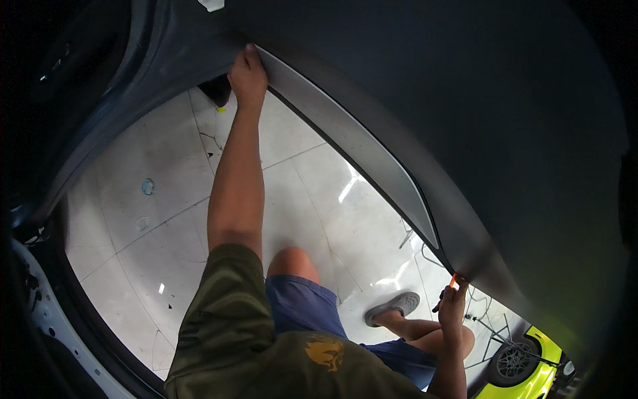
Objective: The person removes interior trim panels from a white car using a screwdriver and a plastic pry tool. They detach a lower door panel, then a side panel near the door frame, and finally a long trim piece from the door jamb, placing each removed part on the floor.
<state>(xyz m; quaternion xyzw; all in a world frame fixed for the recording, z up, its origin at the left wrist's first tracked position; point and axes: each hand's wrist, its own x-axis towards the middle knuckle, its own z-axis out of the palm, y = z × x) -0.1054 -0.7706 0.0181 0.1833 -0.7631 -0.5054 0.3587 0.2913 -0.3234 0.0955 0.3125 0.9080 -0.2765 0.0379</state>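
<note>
We have a long silver-grey trim strip (335,123) before us, set along the lower border of a dark grey car panel (505,133). Its long axis slants from upper left to lower right, close beside the panel's black-lined lower edge. The side toward the panel's middle bows out in a pale curve, and the lower right end narrows to a point. The other end reaches up to our left hand (248,81), which touches the strip and the panel's edge there, thumb pointing up and fingers close together. Part of those fingers is covered, so we cannot tell whether they close around the edge.

Our right hand (453,304) is at the panel's lower edge, just past the pointed end. It is closed narrowly on a slim orange piece (453,280) that sticks up toward the edge; its lower part is hidden in our grip, so we cannot name the tool. A small dark shape beside these fingers is also hard to make out.

The panel fades into the black fisheye rim, which cuts off its far outline. Below lie pale floor tiles (159,219), a grey clog (397,307) and, cut off at lower right, a yellow-green car (546,352).
</note>
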